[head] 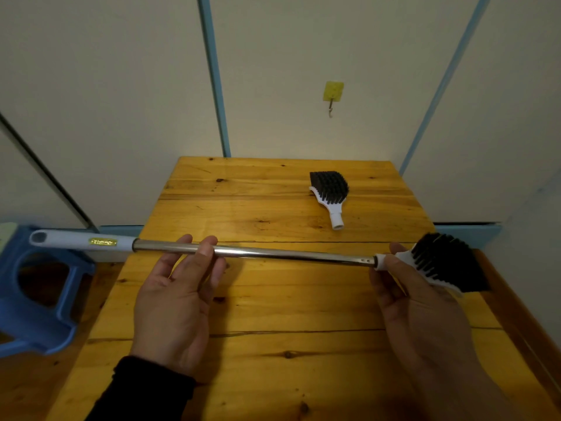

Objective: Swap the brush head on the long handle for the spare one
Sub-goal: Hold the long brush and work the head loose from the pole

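A long handle [273, 253] with a steel shaft and a pale grip lies crosswise above the wooden table [273, 314]. My left hand [179, 299] supports the shaft from below, palm up, fingers curled over it. At the handle's right end sits a brush head [440, 262] with black bristles and a white base. My right hand [413, 299] holds that head at its white neck. The spare brush head [330, 191], same black and white, lies alone on the table's far right part, socket end toward me.
A blue plastic stool [36, 299] stands on the floor to the left, under the handle's grip end. A yellow wall hook [332, 94] hangs on the pale wall behind the table. The table's right edge runs close to my right wrist.
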`<state>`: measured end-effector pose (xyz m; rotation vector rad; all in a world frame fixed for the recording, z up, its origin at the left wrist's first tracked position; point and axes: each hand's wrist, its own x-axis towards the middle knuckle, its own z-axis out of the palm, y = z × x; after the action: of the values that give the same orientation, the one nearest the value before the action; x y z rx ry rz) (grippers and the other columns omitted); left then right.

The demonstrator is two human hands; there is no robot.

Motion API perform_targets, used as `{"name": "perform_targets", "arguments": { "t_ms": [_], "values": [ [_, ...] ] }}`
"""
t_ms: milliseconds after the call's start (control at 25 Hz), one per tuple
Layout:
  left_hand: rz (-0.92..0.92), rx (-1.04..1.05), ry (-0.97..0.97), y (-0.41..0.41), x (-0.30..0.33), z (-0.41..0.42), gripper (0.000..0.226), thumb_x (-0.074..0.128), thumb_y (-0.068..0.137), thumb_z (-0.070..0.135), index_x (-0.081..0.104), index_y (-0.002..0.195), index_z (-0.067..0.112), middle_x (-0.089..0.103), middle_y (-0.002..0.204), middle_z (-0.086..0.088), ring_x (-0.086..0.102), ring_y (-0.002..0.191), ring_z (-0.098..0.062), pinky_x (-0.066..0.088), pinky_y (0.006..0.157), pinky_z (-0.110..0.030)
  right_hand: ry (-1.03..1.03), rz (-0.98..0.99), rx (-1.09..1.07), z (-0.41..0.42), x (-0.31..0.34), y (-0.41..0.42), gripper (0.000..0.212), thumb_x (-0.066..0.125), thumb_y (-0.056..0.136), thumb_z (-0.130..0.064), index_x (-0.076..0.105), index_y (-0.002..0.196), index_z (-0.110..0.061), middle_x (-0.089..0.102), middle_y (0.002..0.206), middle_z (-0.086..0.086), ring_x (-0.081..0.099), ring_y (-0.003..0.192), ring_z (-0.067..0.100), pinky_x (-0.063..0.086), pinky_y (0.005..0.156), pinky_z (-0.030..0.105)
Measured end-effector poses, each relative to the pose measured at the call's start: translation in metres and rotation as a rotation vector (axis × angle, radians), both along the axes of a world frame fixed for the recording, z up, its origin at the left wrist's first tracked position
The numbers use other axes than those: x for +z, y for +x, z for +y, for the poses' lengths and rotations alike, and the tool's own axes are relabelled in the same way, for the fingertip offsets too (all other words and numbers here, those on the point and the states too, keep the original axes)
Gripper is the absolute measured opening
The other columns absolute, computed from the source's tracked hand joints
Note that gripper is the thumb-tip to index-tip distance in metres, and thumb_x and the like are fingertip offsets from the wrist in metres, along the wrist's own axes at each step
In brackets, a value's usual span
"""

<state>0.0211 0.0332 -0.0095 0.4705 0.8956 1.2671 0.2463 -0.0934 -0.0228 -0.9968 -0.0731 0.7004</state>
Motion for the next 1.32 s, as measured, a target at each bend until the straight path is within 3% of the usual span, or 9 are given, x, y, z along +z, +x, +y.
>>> {"name": "perform_targets", "arguments": {
  "t_ms": [200,320,440,600,680,840,1000,1200,1320],
  "values": [
    [0.024,0.020,-0.003,0.0003,-0.0037,-0.0001,0.048,0.073,0.093,0.009,0.061,0.139,0.011,0.081,0.097,-0.005,0.079,0.099,-0.017,0.065,0.087,-0.029,0.022,0.008,0.008,0.0005,-0.0018,-0.0019,0.047,0.070,0.084,0.003,0.065,0.124,-0.020,0.076,0.114,-0.002,0.071,0.110,0.018,0.061,0.084,0.034],
    [0.002,-0.030,-0.034,0.0008,-0.0017,0.0011,0.035,0.061,0.104,0.006,0.058,0.139,0.007,0.083,0.115,-0.011,0.079,0.112,-0.025,0.063,0.091,-0.035,0.004,-0.006,0.013,-0.0008,-0.0025,-0.0006,0.035,0.068,0.088,0.002,0.068,0.112,-0.023,0.077,0.109,-0.005,0.073,0.105,0.016,0.061,0.084,0.035],
    [0.003,-0.067,-0.022,0.0019,-0.0013,0.0001,0.033,0.051,0.109,0.003,0.054,0.141,0.007,0.081,0.123,-0.013,0.079,0.111,-0.027,0.063,0.092,-0.036,-0.007,-0.004,0.003,-0.0009,-0.0037,0.0008,0.036,0.068,0.087,0.002,0.068,0.114,-0.022,0.078,0.106,-0.007,0.074,0.103,0.015,0.061,0.084,0.034],
    [0.007,-0.015,-0.002,0.0027,-0.0019,-0.0005,0.042,0.059,0.105,0.007,0.050,0.146,0.008,0.082,0.119,-0.014,0.079,0.111,-0.027,0.065,0.089,-0.034,-0.001,-0.006,0.008,-0.0011,-0.0037,0.0001,0.043,0.070,0.085,0.000,0.066,0.124,-0.019,0.076,0.115,-0.004,0.073,0.107,0.016,0.060,0.084,0.034],
    [0.021,0.017,0.004,0.0017,-0.0021,0.0001,0.047,0.064,0.102,0.009,0.052,0.147,0.009,0.083,0.112,-0.012,0.078,0.114,-0.027,0.064,0.089,-0.033,-0.002,-0.004,0.019,-0.0013,-0.0035,-0.0002,0.039,0.070,0.085,0.000,0.067,0.119,-0.020,0.076,0.113,-0.003,0.072,0.107,0.017,0.061,0.085,0.035],
    [0.068,0.051,0.016,-0.0008,-0.0045,0.0017,0.044,0.071,0.097,0.015,0.060,0.139,0.010,0.082,0.105,-0.009,0.077,0.110,-0.024,0.065,0.085,-0.030,0.002,0.008,0.041,0.0000,-0.0027,-0.0022,0.039,0.071,0.082,-0.001,0.068,0.116,-0.020,0.076,0.115,-0.001,0.072,0.106,0.017,0.061,0.081,0.033],
    [0.101,0.031,-0.006,-0.0011,-0.0055,0.0030,0.018,0.072,0.097,0.021,0.066,0.114,0.017,0.076,0.111,-0.012,0.076,0.099,-0.019,0.066,0.080,-0.028,0.022,0.009,0.029,-0.0001,-0.0002,-0.0040,0.062,0.072,0.078,-0.004,0.060,0.137,-0.016,0.076,0.115,-0.001,0.070,0.112,0.019,0.061,0.082,0.034],
    [-0.006,-0.025,-0.009,0.0017,-0.0008,0.0044,0.027,0.049,0.112,0.011,0.057,0.137,0.007,0.081,0.121,-0.016,0.079,0.111,-0.028,0.065,0.090,-0.038,0.012,0.024,0.024,-0.0013,-0.0034,-0.0025,0.055,0.071,0.085,0.002,0.060,0.137,-0.013,0.074,0.123,0.002,0.072,0.112,0.019,0.060,0.085,0.035],
    [0.002,-0.029,-0.004,0.0035,-0.0013,0.0025,0.026,0.047,0.112,0.009,0.054,0.137,0.006,0.081,0.119,-0.016,0.079,0.111,-0.029,0.065,0.090,-0.038,0.015,0.026,0.020,-0.0007,-0.0029,-0.0014,0.057,0.071,0.084,0.001,0.060,0.138,-0.013,0.075,0.120,0.001,0.071,0.113,0.019,0.060,0.084,0.036]
  ]
}}
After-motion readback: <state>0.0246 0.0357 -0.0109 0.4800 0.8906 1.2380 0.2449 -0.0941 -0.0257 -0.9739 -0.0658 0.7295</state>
